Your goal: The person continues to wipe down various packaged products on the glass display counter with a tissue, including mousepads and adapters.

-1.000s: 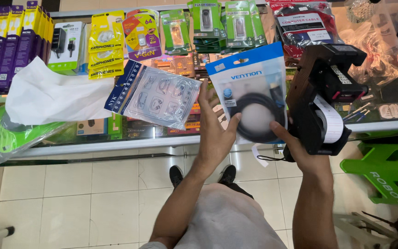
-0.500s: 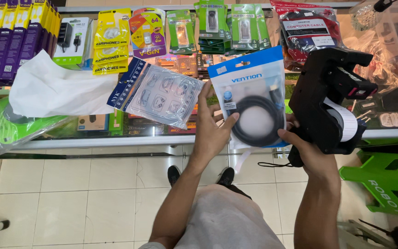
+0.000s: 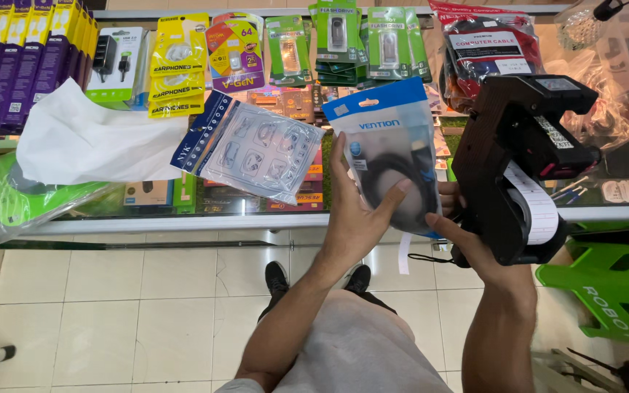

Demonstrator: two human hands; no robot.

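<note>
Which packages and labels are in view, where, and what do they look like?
Cable pack: blue-topped clear pouch, left hand.
Label gun: black, white label strip, right hand.
Clear pouch: dark blue header, on the counter.
Yellow earphone packs: counter, back row.
Green packs: back row.

Bare forearms, no sleeves or watch in view. Light grey shirt. Black shoes on both feet.

I see open floor below counter edge, free passage there. Counter top crowded: white sheet and clear packet left of my left hand. Right side blocked by black label gun and green stool. Hanging packs wall off rear.
</note>
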